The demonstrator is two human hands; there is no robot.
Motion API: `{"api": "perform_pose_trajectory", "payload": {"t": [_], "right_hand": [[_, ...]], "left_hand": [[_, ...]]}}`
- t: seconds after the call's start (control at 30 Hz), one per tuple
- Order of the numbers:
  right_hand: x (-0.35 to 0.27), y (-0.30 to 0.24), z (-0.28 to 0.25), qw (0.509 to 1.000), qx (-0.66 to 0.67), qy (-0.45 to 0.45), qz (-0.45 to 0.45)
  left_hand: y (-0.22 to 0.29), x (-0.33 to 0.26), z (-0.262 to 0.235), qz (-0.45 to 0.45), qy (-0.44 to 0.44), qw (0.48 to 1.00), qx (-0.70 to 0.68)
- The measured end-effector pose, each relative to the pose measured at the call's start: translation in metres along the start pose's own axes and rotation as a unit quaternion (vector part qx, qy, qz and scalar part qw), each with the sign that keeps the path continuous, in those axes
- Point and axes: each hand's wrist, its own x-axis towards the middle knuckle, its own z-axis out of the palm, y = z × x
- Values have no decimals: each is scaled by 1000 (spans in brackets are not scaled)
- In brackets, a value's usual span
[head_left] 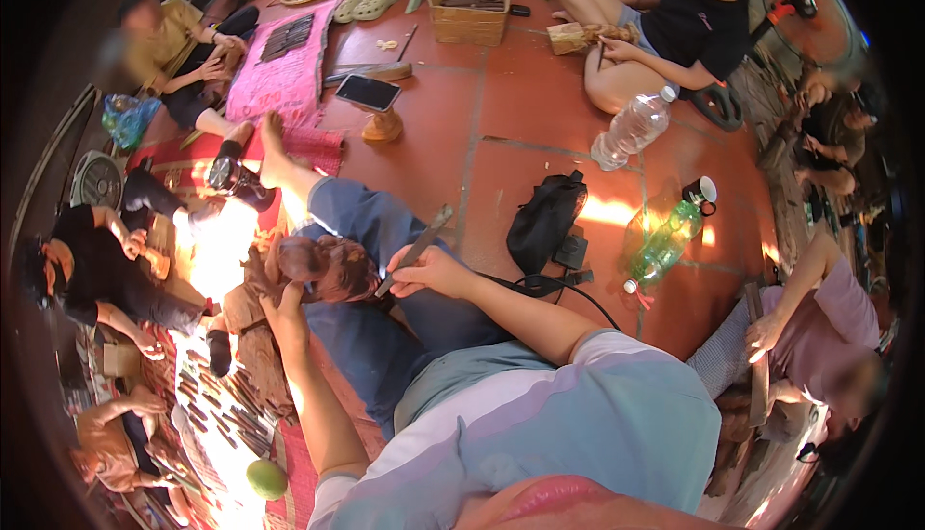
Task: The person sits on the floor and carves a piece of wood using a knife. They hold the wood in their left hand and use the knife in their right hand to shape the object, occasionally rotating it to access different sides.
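Note:
A reddish-brown wood carving with a rounded, uneven surface rests on or against my blue-trousered legs. My left hand is at its left end, with the thumb against the wood and the other fingers partly hidden. In my right hand is a long, flat grey carving chisel, gripped with the fingers closed round it. One end of the chisel points up and away, and the lower end comes close to the carving's right side. Whether that end touches the wood I cannot tell.
A phone lies on a small wooden stand ahead. To the right are a black pouch, a cable, a clear bottle and a green bottle. A cardboard box stands farther off. Several people sit around; tools lie at left.

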Motion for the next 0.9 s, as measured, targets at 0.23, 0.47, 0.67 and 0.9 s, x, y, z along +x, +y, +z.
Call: {"api": "perform_pose_trajectory", "payload": {"t": [0.23, 0.47, 0.67, 0.9], "right_hand": [[-11, -7, 6, 1000, 16, 20, 17], [-8, -28, 5, 985, 1, 135, -110], [7, -88, 17, 956, 13, 131, -262], [-8, -89, 39, 968, 10, 109, -227]], "left_hand": [[-46, -26, -15, 32, -11, 998, -59], [-33, -44, -7, 51, 21, 990, -133], [8, -25, -2, 184, 61, 978, -75], [39, 11, 10, 109, 57, 990, -63]]}}
